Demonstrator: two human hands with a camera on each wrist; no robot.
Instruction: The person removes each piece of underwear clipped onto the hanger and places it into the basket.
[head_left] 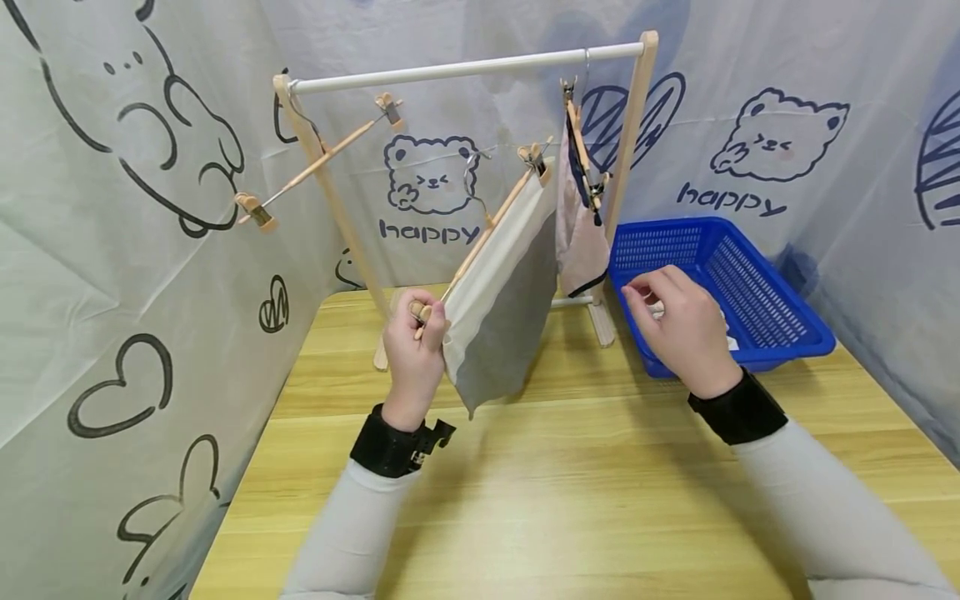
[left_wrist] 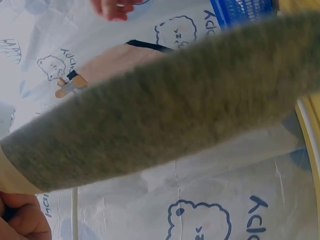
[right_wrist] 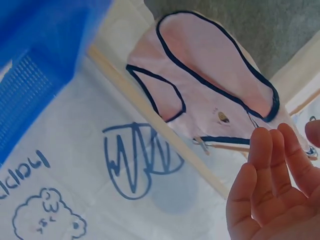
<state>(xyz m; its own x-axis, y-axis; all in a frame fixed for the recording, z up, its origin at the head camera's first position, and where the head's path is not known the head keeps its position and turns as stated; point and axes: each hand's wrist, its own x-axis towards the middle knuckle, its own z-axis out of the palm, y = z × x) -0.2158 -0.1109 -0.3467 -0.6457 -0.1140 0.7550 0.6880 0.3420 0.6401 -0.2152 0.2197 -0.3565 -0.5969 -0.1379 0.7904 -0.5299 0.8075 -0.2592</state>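
My left hand (head_left: 417, 358) grips the near clip end of a wooden clip hanger (head_left: 480, 242). From this hanger hangs a grey cloth (head_left: 510, 325) with a cream band along its top; a second clip pinches the far corner. The hanger's metal hook (head_left: 471, 175) stands free, below the rail. In the left wrist view the grey cloth (left_wrist: 165, 105) covers most of the frame. My right hand (head_left: 686, 325) hovers by the near left side of the blue basket (head_left: 787, 333), fingers loosely bent and holding nothing. Its palm and fingers (right_wrist: 262, 165) show in the right wrist view.
A rack with a white rail (head_left: 465, 71) and wooden posts stands at the back of the table (head_left: 570, 500). At its left hangs a bare clip hanger (head_left: 322, 158). At its right, a pink garment with navy trim (head_left: 581, 242) is clipped up. Something white (head_left: 731, 342) lies in the basket.
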